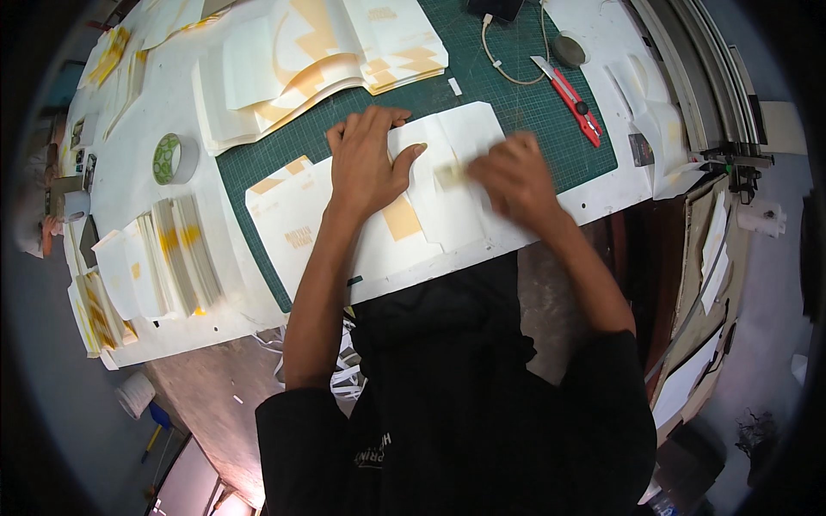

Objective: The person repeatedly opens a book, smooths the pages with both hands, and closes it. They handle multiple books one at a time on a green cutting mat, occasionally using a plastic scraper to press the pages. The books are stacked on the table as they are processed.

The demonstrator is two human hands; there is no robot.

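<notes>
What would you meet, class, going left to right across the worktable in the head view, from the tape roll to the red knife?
Tape roll → left hand, flat on the white card sheet → right hand, blurred, on the same sheet → red utility knife.

My left hand (368, 159) lies flat, palm down, fingers stretched forward and close together, thumb spread out to the right. My left forearm runs straight up from the lower edge. My right hand (508, 176) is blurred, fingers curled downward, knuckles up, its forearm angling in from the lower right. Both sleeves are black.
</notes>
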